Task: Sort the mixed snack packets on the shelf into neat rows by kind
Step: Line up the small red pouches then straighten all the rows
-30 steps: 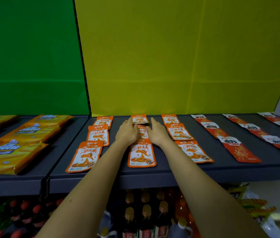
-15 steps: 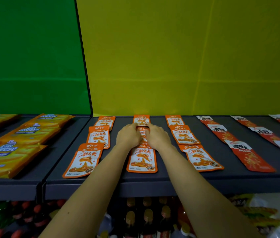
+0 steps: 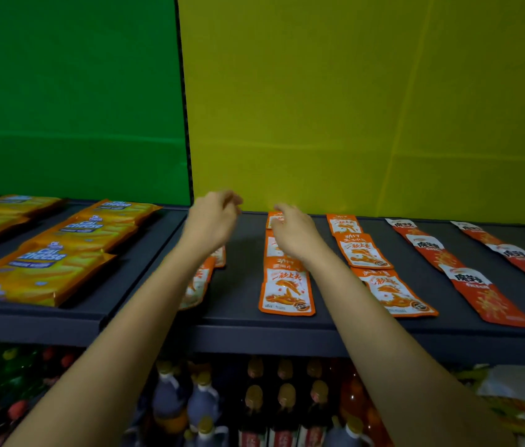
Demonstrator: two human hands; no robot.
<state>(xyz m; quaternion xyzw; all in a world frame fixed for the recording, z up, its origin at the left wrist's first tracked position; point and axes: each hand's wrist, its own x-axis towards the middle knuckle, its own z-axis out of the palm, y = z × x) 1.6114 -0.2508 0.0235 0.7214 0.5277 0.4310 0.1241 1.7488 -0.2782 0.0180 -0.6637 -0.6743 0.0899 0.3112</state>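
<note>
Since the earlier frame our left hand [image 3: 213,221] is up off the middle row, above the shelf [image 3: 242,295], fingers loosely curled, holding nothing | right hand [image 3: 293,235] lies over the rear orange packet [image 3: 274,218]; grip: we cannot tell | front orange packet [image 3: 287,291] at shelf edge | red packets [image 3: 467,279] to the right | Cal Cheese packs [image 3: 38,272] to the left

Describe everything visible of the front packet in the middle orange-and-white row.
The front orange-and-white glossy plastic packet lies flat near the front edge of the dark grey shelf. Orange border, white panel with orange lettering and pictured orange food, small round mark at its near right corner. Its rear edge meets the next packet. The wrist of the right hand hides its rear right corner; nothing holds it.
</note>
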